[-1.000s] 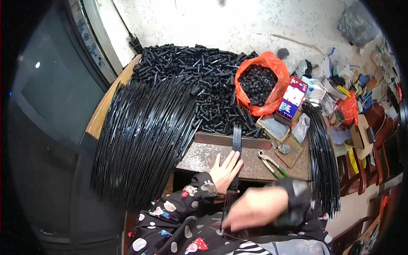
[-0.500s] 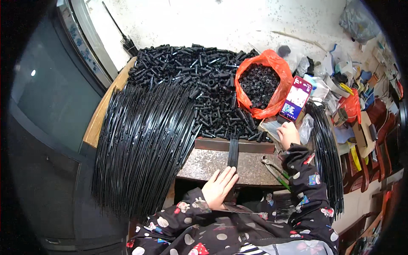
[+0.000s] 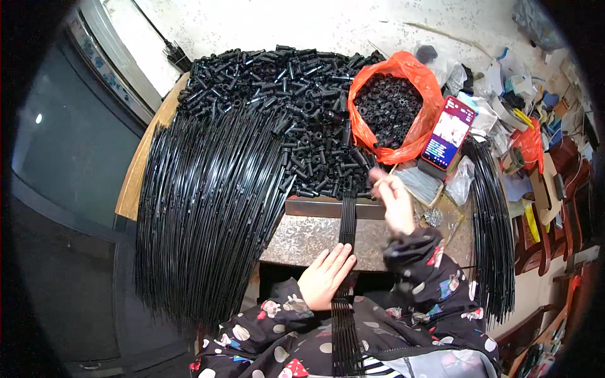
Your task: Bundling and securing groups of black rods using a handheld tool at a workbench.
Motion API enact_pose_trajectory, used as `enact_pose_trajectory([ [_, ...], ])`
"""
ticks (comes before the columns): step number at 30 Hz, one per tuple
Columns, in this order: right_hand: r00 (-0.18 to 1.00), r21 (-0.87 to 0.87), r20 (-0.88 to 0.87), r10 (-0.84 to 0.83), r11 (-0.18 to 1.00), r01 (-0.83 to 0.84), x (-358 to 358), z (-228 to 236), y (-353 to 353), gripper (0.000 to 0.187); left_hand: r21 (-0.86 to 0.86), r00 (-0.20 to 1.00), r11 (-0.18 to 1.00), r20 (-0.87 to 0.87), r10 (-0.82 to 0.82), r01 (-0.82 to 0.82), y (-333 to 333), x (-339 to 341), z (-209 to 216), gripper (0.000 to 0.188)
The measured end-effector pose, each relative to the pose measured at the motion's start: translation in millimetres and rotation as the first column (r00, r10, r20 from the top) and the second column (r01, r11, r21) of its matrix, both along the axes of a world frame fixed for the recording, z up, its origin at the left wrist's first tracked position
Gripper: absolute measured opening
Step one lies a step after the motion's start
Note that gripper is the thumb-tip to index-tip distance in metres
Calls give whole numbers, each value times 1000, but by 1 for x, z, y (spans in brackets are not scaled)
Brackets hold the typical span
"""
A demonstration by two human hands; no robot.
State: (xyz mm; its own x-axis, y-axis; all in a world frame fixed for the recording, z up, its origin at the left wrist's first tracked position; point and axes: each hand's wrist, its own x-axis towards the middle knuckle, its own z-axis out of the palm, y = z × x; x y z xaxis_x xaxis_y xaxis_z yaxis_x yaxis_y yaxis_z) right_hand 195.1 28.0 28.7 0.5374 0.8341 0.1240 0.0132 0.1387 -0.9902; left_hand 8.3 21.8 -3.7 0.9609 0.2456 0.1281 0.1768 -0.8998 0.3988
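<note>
Hands (image 3: 398,203): right moved leftward, nearer black parts (image 3: 318,154).

Small text (image 3: 442,149) on phone screen (image 3: 451,129), unreadable.

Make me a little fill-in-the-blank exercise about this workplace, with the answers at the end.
1. The left hand lies on a row of slim rods coloured ____.
2. A smartphone with a lit screen sits to the ____ of the red plastic bag.
3. The wider of the two big rod bundles is on the person's ____ side.

Missing words: black; right; left.
</note>
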Motion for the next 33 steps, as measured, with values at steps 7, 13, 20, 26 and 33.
enact_pose_trajectory([
  [7, 373, -138, 904, 208, 969, -205, 16, -8, -12, 18, 14, 1000, 1000, -14, 1, -1, -3, -1, 0, 76],
  [13, 9, -120, 991, 135, 902, -414, 6, -12, -10, 16, -4, 1000, 1000, -12, -6, 6, -4, -1, 2, 75],
  [20, -77, -143, 990, 121, 880, -453, 6, -7, 1, 15, 25, 1000, 1000, 20, 3, -4, -4, 0, -2, 81],
  [26, 24, -194, 970, 244, 823, -534, 8, -16, 8, 15, 59, 999, 998, 43, 11, -14, -5, 0, -4, 80],
  [33, -30, -72, 997, 69, 749, -658, 8, -20, 26, 14, 68, 1000, 998, -15, 21, -20, 0, -2, -2, 80],
])
